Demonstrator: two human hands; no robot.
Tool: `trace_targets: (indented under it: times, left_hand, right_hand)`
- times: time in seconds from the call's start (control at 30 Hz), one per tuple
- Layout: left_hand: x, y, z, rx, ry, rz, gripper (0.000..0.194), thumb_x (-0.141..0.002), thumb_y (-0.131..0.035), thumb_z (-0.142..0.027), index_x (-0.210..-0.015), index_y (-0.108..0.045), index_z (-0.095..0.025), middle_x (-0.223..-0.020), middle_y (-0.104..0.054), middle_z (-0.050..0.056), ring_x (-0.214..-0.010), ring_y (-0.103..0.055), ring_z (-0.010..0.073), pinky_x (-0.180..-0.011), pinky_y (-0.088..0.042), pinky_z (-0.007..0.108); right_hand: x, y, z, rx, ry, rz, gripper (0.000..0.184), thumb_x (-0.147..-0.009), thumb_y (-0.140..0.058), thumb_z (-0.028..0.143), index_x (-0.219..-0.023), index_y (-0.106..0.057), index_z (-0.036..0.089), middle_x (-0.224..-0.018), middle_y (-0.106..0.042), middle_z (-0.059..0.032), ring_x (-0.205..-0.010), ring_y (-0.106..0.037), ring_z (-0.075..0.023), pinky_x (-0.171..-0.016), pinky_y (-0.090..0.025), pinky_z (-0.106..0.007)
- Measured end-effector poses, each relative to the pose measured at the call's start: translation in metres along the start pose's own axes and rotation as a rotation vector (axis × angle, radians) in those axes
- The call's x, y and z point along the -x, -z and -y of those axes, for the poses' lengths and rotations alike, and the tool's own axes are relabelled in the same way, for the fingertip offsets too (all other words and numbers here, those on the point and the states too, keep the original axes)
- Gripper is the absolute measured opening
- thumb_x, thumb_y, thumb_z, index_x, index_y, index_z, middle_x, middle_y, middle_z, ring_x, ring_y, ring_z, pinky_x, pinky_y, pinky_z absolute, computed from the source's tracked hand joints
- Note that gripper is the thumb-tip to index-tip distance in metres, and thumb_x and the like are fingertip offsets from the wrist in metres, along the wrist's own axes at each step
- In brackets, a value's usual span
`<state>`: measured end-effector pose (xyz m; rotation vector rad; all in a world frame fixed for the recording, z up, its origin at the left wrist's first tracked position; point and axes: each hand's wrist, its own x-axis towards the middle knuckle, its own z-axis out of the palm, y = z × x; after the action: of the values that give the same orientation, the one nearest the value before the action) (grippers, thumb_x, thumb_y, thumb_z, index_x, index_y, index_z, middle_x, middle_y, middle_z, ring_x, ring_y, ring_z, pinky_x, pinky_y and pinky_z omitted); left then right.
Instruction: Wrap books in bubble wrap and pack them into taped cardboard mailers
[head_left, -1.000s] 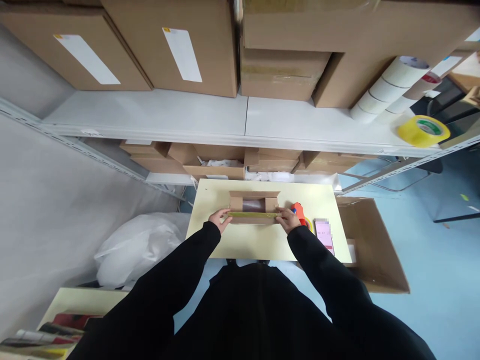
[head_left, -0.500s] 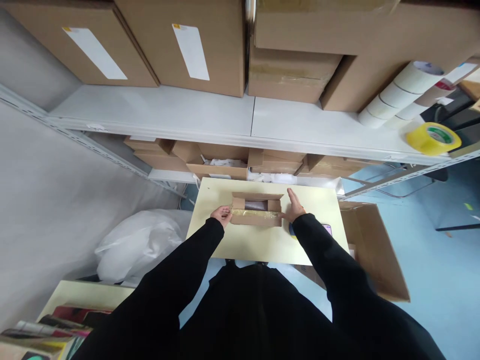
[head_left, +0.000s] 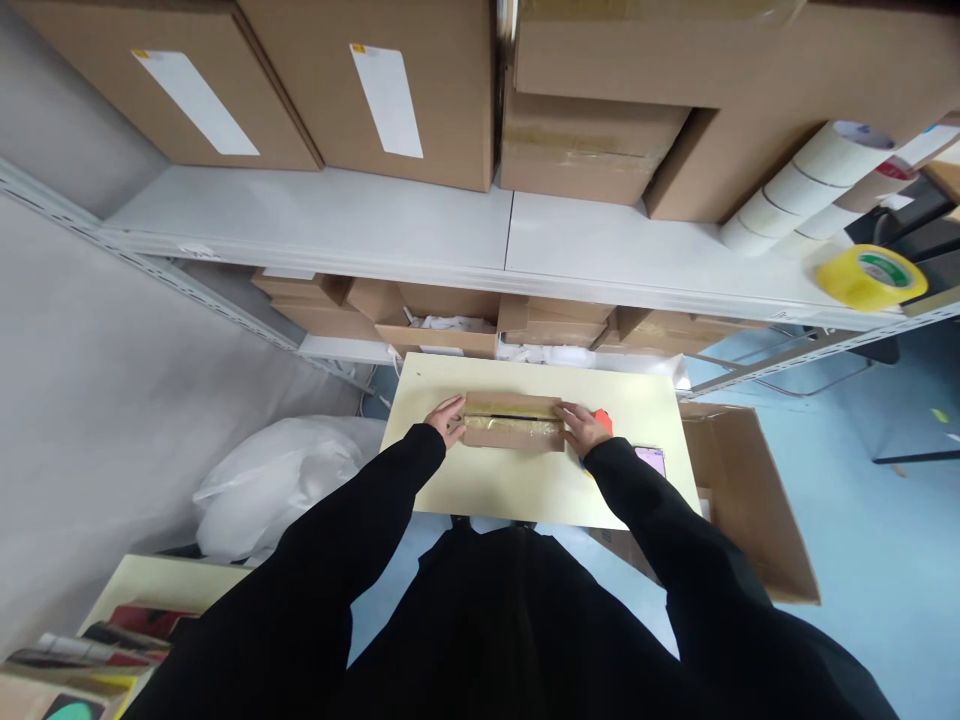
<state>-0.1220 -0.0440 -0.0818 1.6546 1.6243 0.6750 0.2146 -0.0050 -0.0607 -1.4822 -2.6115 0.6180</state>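
A small long cardboard box (head_left: 514,436) lies on the pale yellow table (head_left: 480,490). Its two long top flaps are folded inward, leaving a narrow dark slit between them, and shiny tape runs along the flaps. My left hand (head_left: 448,418) grips the box's left end, fingers curled around the corner. At the right end, my right hand (head_left: 583,428) holds the box with its fingers on the flap edges. An orange object (head_left: 603,421) shows partly behind my right hand; its kind is hidden. To the right of my right wrist lies a phone (head_left: 651,460) with a lit screen.
Ahead, a grey shelf (head_left: 420,220) carries large cartons (head_left: 405,90), stacked white tape rolls (head_left: 802,190) and a yellow tape roll (head_left: 871,277). A big open carton (head_left: 750,500) stands right of the table. A white plastic bag (head_left: 277,485) sits at the left.
The box's long top flaps have come down over the opening, hiding the inside. My right hand has moved in from beside the box onto its right end.
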Motion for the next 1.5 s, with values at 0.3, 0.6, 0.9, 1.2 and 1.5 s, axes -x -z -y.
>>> trace_targets:
  times: [0.3, 0.6, 0.9, 1.2, 1.5]
  left_hand:
    - [0.002, 0.005, 0.004, -0.300, -0.225, 0.138, 0.062, -0.068, -0.044, -0.010, -0.130, -0.040, -0.013, -0.136, -0.040, 0.008, -0.123, -0.039, 0.0184, -0.101, -0.034, 0.027]
    - [-0.009, -0.002, -0.002, -0.506, -0.253, 0.009, 0.041, -0.079, -0.043, -0.028, -0.113, -0.058, -0.012, -0.124, -0.052, 0.012, -0.115, -0.047, 0.0238, -0.096, -0.039, 0.036]
    - [0.031, -0.046, -0.067, -0.731, -0.310, 0.190, 0.069, -0.073, -0.050, -0.041, -0.134, -0.033, -0.013, -0.143, -0.024, 0.011, -0.133, -0.014, 0.0268, -0.106, -0.008, 0.048]
    - [0.026, -0.057, -0.077, -0.726, -0.199, 0.231, 0.072, -0.074, -0.050, -0.037, -0.137, -0.025, -0.014, -0.144, -0.022, 0.009, -0.133, -0.013, 0.0254, -0.106, -0.005, 0.046]
    - [0.025, -0.048, -0.076, -0.722, -0.231, 0.298, 0.080, -0.068, -0.056, -0.040, -0.137, -0.024, -0.014, -0.144, -0.022, 0.010, -0.132, -0.015, 0.0260, -0.106, -0.009, 0.044]
  right_hand:
    - [0.015, -0.013, -0.001, -0.057, -0.056, 0.022, 0.055, -0.079, -0.048, 0.025, -0.132, -0.033, 0.018, -0.143, -0.024, -0.0118, -0.126, -0.034, -0.0237, -0.097, -0.036, -0.036]
    - [0.003, -0.025, 0.004, -0.454, -0.305, -0.218, 0.025, -0.077, -0.052, 0.023, -0.101, -0.058, 0.022, -0.114, -0.056, -0.0091, -0.078, -0.061, -0.0171, -0.073, -0.049, -0.032]
    - [-0.003, -0.027, 0.004, -0.505, -0.374, -0.219, 0.019, -0.069, -0.058, 0.024, -0.088, -0.061, 0.021, -0.092, -0.058, -0.0043, -0.061, -0.058, -0.0121, -0.065, -0.051, -0.031]
    - [0.052, -0.026, -0.037, -0.507, -0.495, -0.443, 0.035, -0.078, -0.045, 0.035, -0.105, -0.056, 0.016, -0.105, -0.057, -0.0125, -0.083, -0.058, -0.0199, -0.068, -0.049, -0.033]
    - [0.071, -0.067, -0.029, 0.089, -0.777, -0.042, 0.036, -0.072, -0.055, 0.045, -0.091, -0.059, 0.015, -0.096, -0.061, -0.0148, -0.107, -0.045, -0.0305, -0.087, -0.030, -0.042]
